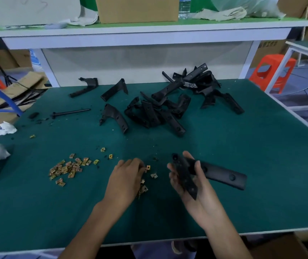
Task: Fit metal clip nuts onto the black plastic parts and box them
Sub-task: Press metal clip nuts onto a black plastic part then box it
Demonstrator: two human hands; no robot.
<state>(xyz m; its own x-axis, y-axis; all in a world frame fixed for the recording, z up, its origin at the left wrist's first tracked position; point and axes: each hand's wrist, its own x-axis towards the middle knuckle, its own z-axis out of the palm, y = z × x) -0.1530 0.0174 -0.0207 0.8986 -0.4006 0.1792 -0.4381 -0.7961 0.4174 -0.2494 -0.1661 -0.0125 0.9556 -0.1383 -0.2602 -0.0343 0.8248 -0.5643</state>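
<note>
Clip nut pickup, bracket ready

Your left hand [126,176] pinches a clip nut [148,167] while your right hand [186,181] grips the black bracket [222,173], holes exposed for fitting.

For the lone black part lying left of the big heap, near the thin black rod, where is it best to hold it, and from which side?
Probably the long flat arm of this black part, taken from above with fingers across its width. It lies flat and apart from the heap, whereas its far end looks curved and jagged.

Hands: two, left [126,179] and right [188,181]. Black parts: one held [208,170], three lying singly, one tangled pile [170,103] uncountable. Clip nuts [67,168]: several dozen, exact count unclear.
</note>
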